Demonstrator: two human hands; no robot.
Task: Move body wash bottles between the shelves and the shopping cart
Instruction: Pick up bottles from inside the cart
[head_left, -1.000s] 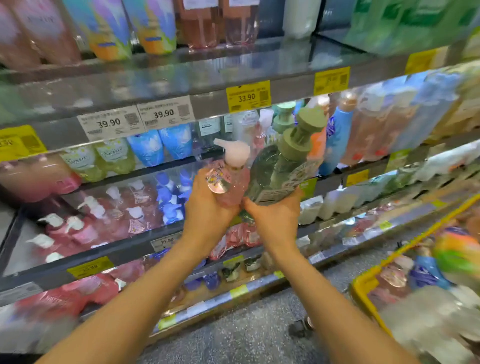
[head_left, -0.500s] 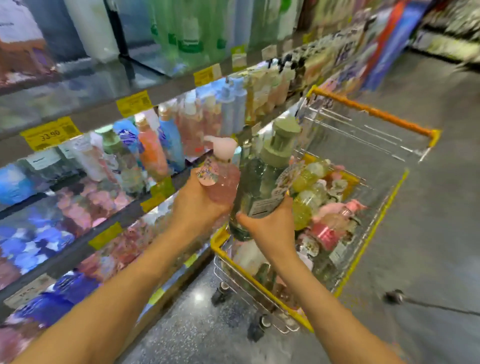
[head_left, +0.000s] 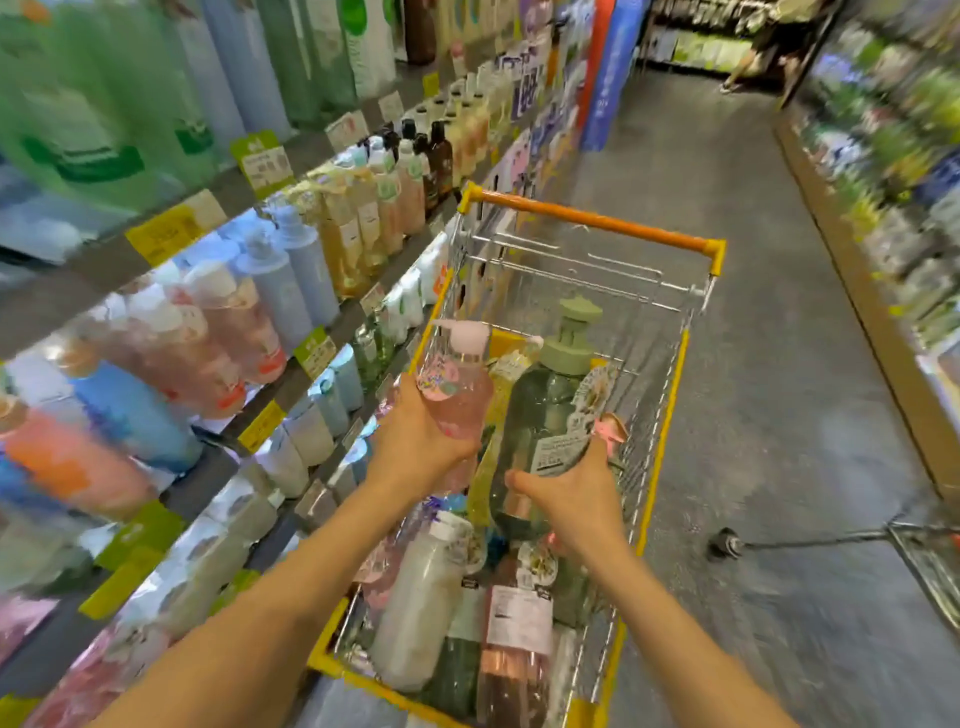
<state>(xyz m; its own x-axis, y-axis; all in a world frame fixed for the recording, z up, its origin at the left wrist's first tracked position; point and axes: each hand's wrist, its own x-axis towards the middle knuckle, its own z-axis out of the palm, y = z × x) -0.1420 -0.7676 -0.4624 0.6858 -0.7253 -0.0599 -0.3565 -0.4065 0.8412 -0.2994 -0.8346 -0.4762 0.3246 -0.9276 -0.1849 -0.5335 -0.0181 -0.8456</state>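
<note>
A: What does the left hand (head_left: 415, 447) hold?

B: It grips a clear pink body wash bottle with a pale pink pump top (head_left: 460, 384), fingers curled round the lower body. The bottle stands nearly upright, above the left edge of the wire shopping cart with yellow rim and orange handle (head_left: 660, 405).

A: And the right hand (head_left: 574, 499)?

B: It grips a translucent dark green body wash bottle with a sage-green pump top (head_left: 545, 410), thumb on the near side, fingers wrapped round the far side. This bottle tilts slightly and hangs over the cart's basket, just beside the pink one; whether the two touch cannot be told.

A: What lies in the basket?

B: Several bottles on their sides, among them a white opaque bottle with a white cap (head_left: 421, 597) and a rose-tinted clear bottle with a white label (head_left: 514, 644), both near the person's end of the cart.

A: And to the left?

B: Grey store shelves with yellow price tags (head_left: 166, 234), stocked with rows of bottles, run alongside the cart. A grey speckled floor (head_left: 779, 364) lies to the right.
</note>
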